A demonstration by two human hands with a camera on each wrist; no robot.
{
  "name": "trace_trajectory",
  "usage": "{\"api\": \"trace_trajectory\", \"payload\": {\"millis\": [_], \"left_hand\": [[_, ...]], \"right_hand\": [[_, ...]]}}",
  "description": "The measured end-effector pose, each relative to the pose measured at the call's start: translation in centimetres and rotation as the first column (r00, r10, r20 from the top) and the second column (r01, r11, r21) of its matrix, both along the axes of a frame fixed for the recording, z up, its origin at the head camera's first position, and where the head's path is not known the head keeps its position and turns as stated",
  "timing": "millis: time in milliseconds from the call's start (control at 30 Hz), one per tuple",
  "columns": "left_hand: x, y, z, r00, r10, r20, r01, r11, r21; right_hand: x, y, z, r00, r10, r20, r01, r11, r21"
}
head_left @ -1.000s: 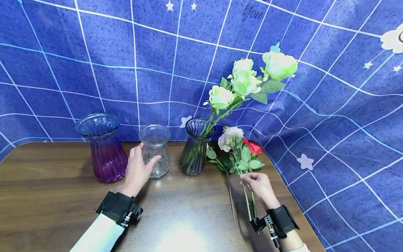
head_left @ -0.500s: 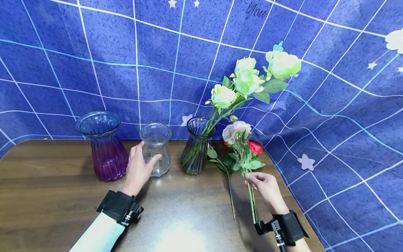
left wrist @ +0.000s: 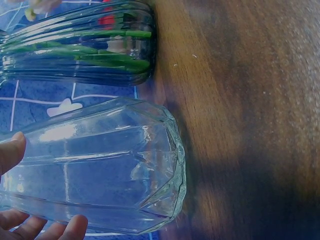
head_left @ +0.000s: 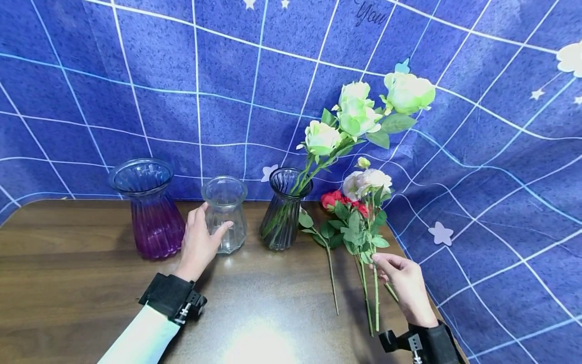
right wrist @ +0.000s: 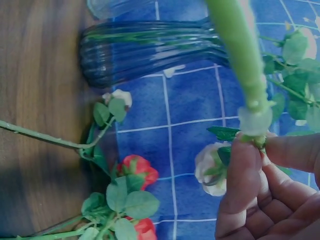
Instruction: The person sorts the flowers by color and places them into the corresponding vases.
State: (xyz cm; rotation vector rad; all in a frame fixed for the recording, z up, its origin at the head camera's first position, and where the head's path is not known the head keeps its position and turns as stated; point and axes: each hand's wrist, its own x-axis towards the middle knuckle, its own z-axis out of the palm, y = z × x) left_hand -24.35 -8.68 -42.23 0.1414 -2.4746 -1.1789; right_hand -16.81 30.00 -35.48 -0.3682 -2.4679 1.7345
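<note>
My left hand [head_left: 200, 246] holds the clear glass vase [head_left: 232, 230], which stands upright on the table. In the left wrist view the thumb lies along one side of the clear vase [left wrist: 100, 165] and the fingers along the other. My right hand [head_left: 403, 283] pinches the green stem of a pale pink artificial flower [head_left: 374, 183] between thumb and fingertips. That flower is raised, its bloom upward and its stem hanging down. Red roses [head_left: 334, 199] with leafy stems lie behind it, partly covered. The right wrist view shows the pinched stem [right wrist: 242, 60] close up.
A smoky grey vase [head_left: 273, 227] holds tall pale green roses [head_left: 356, 116] that lean right. Left of the clear vase stands a blue-purple vase [head_left: 156, 227]. A single leafy stem [head_left: 332, 278] lies on the wooden table [head_left: 82, 298]. Blue grid cloth [head_left: 159, 65] hangs behind.
My right hand has moved right and toward me, lifting the pale pink flower away from the red roses, which now show more. The left hand stays on the clear vase.
</note>
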Motion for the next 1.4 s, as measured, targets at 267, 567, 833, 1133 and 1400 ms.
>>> {"api": "trace_trajectory", "payload": {"millis": [267, 567, 833, 1133, 1400], "left_hand": [[0.1, 0.0, 0.2, 1.000, 0.003, 0.013, -0.003, 1.000, 0.008], [0.1, 0.0, 0.2, 1.000, 0.006, 0.010, -0.007, 1.000, 0.009], [0.1, 0.0, 0.2, 1.000, 0.009, 0.011, -0.009, 1.000, 0.005], [0.1, -0.1, 0.4, 1.000, 0.007, 0.011, -0.007, 1.000, -0.006], [0.1, 0.0, 0.3, 1.000, 0.002, 0.008, -0.002, 1.000, 0.001]], "right_hand": [[0.8, -0.3, 0.8, 0.972, -0.160, -0.170, 0.169, 0.985, 0.042], [1.5, -1.0, 1.5, 0.880, -0.287, -0.379, 0.285, 0.956, -0.064], [2.2, -1.4, 3.2, 0.765, -0.316, -0.561, 0.307, 0.945, -0.115], [2.8, -2.9, 6.1, 0.663, -0.221, -0.715, 0.166, 0.975, -0.147], [2.5, -6.0, 8.3, 0.578, -0.129, -0.805, -0.004, 0.987, -0.161]]}}
